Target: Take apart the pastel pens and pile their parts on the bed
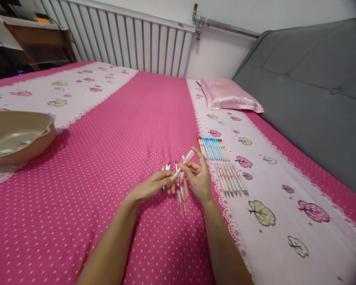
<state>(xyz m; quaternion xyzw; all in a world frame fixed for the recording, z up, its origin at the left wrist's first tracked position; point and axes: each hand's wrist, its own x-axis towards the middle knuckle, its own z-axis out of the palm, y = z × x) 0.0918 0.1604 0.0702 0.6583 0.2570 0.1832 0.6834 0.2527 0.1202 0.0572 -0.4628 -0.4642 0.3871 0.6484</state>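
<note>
Above the middle of the bed, my left hand [159,183] pinches the lower, whitish end of a pale pink pen [178,173]. The fingers of my right hand [199,174] are closed around its upper part, which points up and right. Below and behind my hands lies a loose heap of pen parts [182,196], some clear, some pinkish and some white with dark tips; my fingers partly cover it. To the right of my right hand is a row of assembled pale pens [230,179]. Just beyond it lies a row of blue and peach pens [214,149].
A beige-lined pan-like basin [44,136] with white scraps inside stands at the left. A pink satin pillow [230,95] lies at the far right, beside a grey padded headboard [308,75]. A white radiator [130,35] borders the far side of the pink dotted bedspread [106,158].
</note>
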